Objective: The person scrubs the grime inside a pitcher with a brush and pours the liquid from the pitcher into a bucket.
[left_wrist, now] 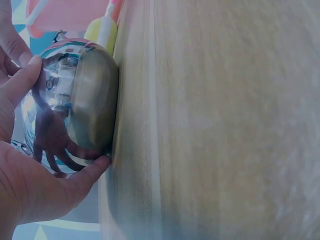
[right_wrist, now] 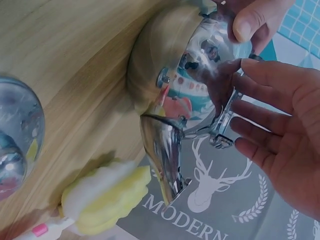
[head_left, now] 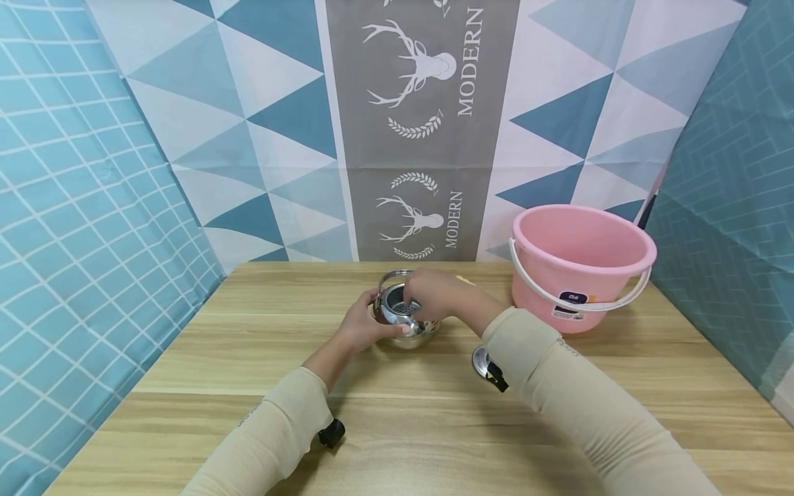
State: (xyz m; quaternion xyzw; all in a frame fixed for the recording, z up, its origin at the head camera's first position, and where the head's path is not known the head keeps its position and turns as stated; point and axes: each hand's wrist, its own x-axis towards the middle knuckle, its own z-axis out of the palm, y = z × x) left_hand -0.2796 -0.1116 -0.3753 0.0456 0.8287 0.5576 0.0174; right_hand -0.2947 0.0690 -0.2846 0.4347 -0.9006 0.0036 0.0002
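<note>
A shiny steel teapot (head_left: 409, 337) stands on the wooden table with its lid off and its hoop handle (head_left: 395, 273) raised. Inside its mouth is a perforated strainer (head_left: 406, 308). My left hand (head_left: 362, 324) grips the pot's side, with the thumb near the rim and a fingertip low by the base in the left wrist view. Over the opening, my right hand (head_left: 437, 295) pinches the strainer's edge between thumb and index finger, the other fingers (right_wrist: 255, 127) loosely extended. The spout (right_wrist: 165, 155) points toward the right. A round steel lid (right_wrist: 20, 135) lies on the table, right of the pot.
A pink bucket (head_left: 583, 275) with a white handle stands at the back right. Behind the pot lies a yellow and white sponge brush (right_wrist: 105, 197). Patterned wall coverings (head_left: 428, 138) enclose the table at the back and both sides.
</note>
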